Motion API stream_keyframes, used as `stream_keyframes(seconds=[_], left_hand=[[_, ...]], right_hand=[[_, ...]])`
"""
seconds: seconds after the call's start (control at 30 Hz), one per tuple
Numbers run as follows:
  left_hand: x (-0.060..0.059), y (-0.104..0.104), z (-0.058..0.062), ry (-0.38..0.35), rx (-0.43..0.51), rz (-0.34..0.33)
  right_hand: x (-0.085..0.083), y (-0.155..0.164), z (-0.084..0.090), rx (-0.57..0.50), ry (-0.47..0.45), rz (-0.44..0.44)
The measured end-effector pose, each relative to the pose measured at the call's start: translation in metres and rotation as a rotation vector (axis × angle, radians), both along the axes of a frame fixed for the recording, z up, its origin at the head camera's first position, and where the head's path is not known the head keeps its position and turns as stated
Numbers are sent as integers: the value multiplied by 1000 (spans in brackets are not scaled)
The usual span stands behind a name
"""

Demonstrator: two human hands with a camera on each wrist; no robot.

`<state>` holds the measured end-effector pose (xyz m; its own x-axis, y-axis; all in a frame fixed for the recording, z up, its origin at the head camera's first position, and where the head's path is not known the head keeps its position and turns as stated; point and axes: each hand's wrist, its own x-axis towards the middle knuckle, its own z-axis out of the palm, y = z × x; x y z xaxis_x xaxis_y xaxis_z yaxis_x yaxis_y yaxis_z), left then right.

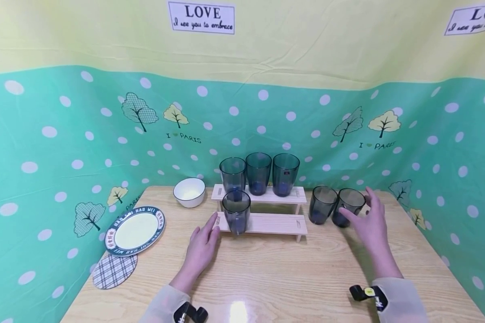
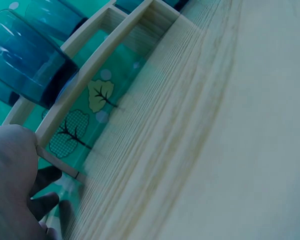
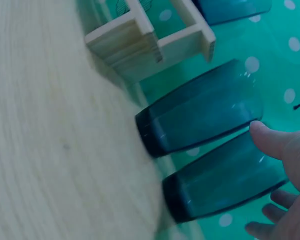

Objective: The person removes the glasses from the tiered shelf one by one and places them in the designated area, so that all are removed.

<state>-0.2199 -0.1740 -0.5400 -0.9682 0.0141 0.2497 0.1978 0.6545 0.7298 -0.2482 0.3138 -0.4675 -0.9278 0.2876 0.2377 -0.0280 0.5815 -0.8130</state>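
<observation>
My left hand (image 1: 202,246) is beside the left end of the lower tier of a two-tier wooden shelf (image 1: 272,223), fingertips right at its edge. A dark tinted glass (image 1: 237,213) stands upright near that end. My right hand (image 1: 369,222) spreads around the rightmost tinted glass (image 1: 348,207), thumb near the rim on one side, fingers along the other. In the right wrist view the thumb (image 3: 270,141) overlaps that glass (image 3: 225,180) near its rim, and the fingers are apart from its far side. Another glass (image 1: 322,205) stands close on its left.
Three tinted glasses stand on the upper tier (image 1: 242,193). A white bowl (image 1: 190,193) is left of the shelf. Farther left, a blue-rimmed plate (image 1: 135,231) overlaps a checked round mat (image 1: 115,270). A patterned cloth (image 1: 262,112) hangs behind the table (image 1: 283,278).
</observation>
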Motion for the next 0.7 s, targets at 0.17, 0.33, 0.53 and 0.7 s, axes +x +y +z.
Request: stream_keyframes(seconds=[0.17, 0.33, 0.53, 0.7], left_hand=[[0, 0, 0, 2, 2, 0], [1, 0, 1, 4, 5, -2], [1, 0, 2, 5, 9, -5], [1, 1, 3, 3, 8, -1]], right_hand=[[7, -10, 16, 41, 49, -17], [17, -25, 35, 56, 123, 3], [23, -50, 55, 45, 201, 34], [27, -72, 66, 0, 242, 53]])
